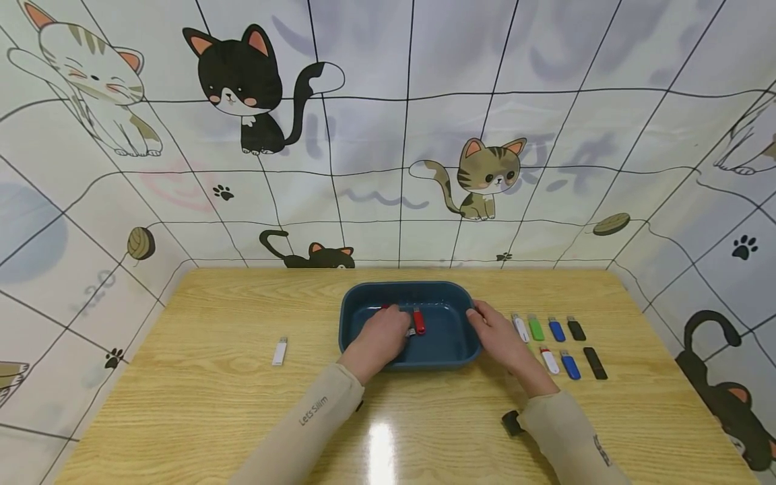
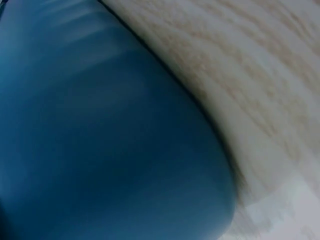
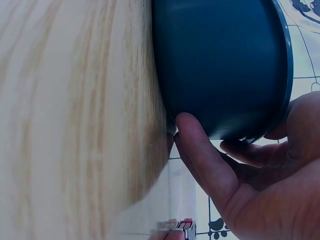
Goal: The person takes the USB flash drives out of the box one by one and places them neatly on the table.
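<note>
A dark blue rectangular plastic tub [image 1: 445, 343] stands on the table. My left hand [image 1: 382, 340] reaches down into it over the near left rim, its fingertips hidden behind the hand. Right beside those fingers lie a red USB stick [image 1: 419, 322] and the metal plug of another one; a bit of red shows past the knuckles. I cannot tell whether the left fingers pinch a stick. My right hand [image 1: 500, 340] grips the tub's right end, thumb at the rim, fingers against the outer wall [image 3: 220, 70]. The left wrist view shows only the tub's outside [image 2: 110, 130] and the tabletop.
A lone white USB stick [image 1: 279, 351] lies left of the tub. Several more lie in two rows at the right, among them a green one [image 1: 536, 329], a blue one [image 1: 570, 365] and a black one [image 1: 595, 364]. A cat-patterned cloth [image 1: 376, 135] surrounds the wooden table [image 1: 242, 303].
</note>
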The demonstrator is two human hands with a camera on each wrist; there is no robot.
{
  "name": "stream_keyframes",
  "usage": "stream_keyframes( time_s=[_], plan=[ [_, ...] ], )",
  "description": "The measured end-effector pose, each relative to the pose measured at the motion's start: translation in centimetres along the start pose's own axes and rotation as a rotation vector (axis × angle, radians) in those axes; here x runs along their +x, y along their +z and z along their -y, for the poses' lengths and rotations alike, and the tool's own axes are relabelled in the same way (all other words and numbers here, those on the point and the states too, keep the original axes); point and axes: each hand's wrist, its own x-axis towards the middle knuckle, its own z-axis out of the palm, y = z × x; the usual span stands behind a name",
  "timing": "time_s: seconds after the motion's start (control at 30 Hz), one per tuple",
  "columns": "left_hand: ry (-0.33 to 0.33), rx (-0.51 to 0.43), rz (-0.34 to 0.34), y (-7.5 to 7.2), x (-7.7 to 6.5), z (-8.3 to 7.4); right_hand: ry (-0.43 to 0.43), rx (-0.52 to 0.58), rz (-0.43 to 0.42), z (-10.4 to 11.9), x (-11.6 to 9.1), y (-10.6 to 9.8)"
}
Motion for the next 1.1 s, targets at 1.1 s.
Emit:
stream_keyframes(
  time_s=[1.1],
  plan=[
    [-0.07, -0.147, -0.17, -2.7, -2.0, 1.1, 0.004, -0.014, -0.005, 0.0, 0.1, 0.1]
  ],
)
